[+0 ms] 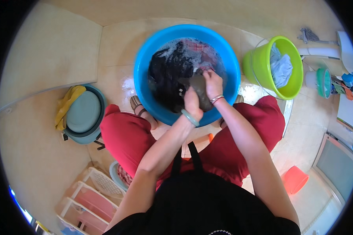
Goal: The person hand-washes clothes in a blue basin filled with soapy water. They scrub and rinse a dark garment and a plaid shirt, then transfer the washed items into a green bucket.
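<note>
A large blue basin of sudsy water stands on the floor between my feet. Dark, wet clothes lie in its left part, and a red patterned cloth shows through the suds at the far side. My left hand, with a pale green bangle at the wrist, is closed on the near left edge of a grey-brown wet cloth. Bent over the same cloth at its right edge, my right hand has its fingers closed on it. Fingertips of both hands are partly hidden.
A lime green bucket holding light blue cloth stands right of the basin. At left are grey-green basins with a yellow cloth over the rim. A white rack is lower left, a coral container lower right.
</note>
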{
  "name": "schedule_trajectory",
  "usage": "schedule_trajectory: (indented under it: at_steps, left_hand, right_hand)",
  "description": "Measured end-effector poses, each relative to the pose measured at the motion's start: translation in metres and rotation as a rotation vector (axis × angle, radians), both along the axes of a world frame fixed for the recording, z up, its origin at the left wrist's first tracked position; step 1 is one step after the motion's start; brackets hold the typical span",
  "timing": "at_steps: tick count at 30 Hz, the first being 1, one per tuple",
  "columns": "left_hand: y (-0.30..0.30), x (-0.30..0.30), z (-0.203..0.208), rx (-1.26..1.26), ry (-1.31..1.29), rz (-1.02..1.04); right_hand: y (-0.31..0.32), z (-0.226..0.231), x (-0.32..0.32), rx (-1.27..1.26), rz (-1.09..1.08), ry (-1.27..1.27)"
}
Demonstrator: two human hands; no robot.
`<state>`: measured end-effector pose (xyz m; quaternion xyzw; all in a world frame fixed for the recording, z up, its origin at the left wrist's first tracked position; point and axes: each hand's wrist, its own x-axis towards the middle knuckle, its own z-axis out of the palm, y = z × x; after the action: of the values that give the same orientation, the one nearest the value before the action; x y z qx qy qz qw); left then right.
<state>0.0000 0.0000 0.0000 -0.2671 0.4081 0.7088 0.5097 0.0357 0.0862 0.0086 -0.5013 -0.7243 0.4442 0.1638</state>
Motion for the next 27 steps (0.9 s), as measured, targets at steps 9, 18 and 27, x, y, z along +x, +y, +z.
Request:
schedule_trajectory:
  at_steps: [9, 18, 27]
  left_hand:
    - [-0.019, -0.036, 0.027, 0.370, 0.020, -0.077]
    - [-0.002, 0.008, -0.019, 0.086, -0.025, -0.037]
    - [-0.020, -0.038, 0.009, 0.470, 0.002, -0.126]
  right_hand:
    - [-0.069, 0.074, -0.013, 0.182, 0.253, 0.164]
    - [0.010, -0.006, 0.002, -0.013, -0.067, -0.060]
    - [-0.088, 0.090, -0.014, 0.251, 0.286, 0.118]
